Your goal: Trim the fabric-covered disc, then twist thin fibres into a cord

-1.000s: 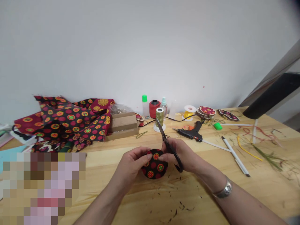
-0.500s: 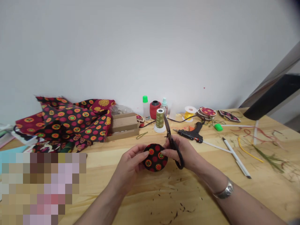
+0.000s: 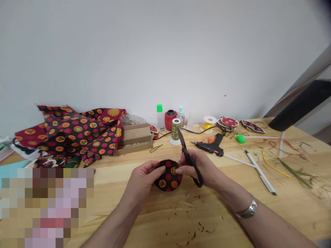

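Observation:
A round, dark fabric-covered disc (image 3: 168,179) with red and orange flower motifs is held above the wooden table. My left hand (image 3: 144,175) pinches its left edge, thumb on the front and fingers behind. Black-handled scissors (image 3: 191,162) hang in my right hand (image 3: 200,168), blades pointing up and away, the handle loops round the hand. My right thumb also rests on the disc's right edge. The fingers behind the disc are hidden. Dark snippets (image 3: 199,225) lie scattered on the table below.
Patterned cloth (image 3: 77,131) is heaped left of a cardboard box (image 3: 137,137). Behind the hands stand an olive thread cone (image 3: 176,130), a red spool (image 3: 170,120) and small bottles. A black glue gun (image 3: 210,146), a white pen (image 3: 261,174) and loose cords (image 3: 275,164) lie to the right.
The disc has shifted slightly left and down, with my left hand moving along. The scissors' blades lean a little further left. Both hands keep their hold.

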Tool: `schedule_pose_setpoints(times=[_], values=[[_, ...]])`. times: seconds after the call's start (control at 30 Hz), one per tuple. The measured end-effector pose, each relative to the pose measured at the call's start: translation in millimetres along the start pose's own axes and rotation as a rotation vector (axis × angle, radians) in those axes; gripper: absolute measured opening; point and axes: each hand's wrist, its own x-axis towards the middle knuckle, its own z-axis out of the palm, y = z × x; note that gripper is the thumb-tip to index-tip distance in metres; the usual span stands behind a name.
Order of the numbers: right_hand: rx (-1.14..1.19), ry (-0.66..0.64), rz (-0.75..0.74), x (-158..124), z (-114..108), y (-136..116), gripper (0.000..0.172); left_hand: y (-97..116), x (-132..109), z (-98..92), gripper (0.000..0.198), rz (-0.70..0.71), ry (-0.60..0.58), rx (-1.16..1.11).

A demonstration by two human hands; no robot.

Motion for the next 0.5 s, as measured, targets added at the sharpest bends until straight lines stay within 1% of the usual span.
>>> schedule_pose_setpoints(times=[0.1, 0.2, 0.33, 0.5], values=[[0.002, 0.005, 0.016, 0.0, 1.0, -0.4, 0.032, 1.4, 0.0, 0.2, 0.022, -0.001, 0.017, -0.027], [-0.011, 0.019, 0.016, -0.3, 1.5, -1.7, 0.030, 1.4, 0.2, 0.5, 0.023, -0.007, 0.000, -0.034], [-0.037, -0.003, -0.012, -0.7, 1.5, -3.4, 0.027, 0.1, 0.0, 0.6, 0.024, -0.019, -0.070, -0.012], [-0.048, -0.023, -0.002, -1.2, 1.1, -3.4, 0.028, 2.0, -2.4, 2.1, 0.029, -0.056, -0.180, 0.068]])
